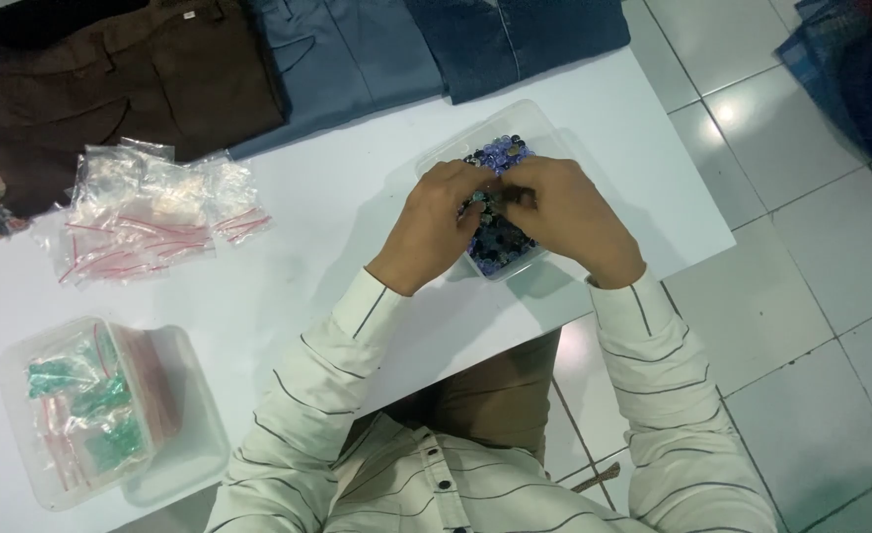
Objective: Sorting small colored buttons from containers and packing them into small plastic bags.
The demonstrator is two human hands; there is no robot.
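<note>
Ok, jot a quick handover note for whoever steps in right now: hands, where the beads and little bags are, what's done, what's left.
Left hand and right hand: both over the clear tub of beads, fingertips together pinching a few small beads; grip detail too small to tell.
Empty zip bags: loose pile on the white table, left of the tub.
Done: some bags with green contents lie in the clear container at the near left.
Left: the tub looks well filled with beads, and many bags are unfilled.
Folded trousers lie along the far edge.
</note>
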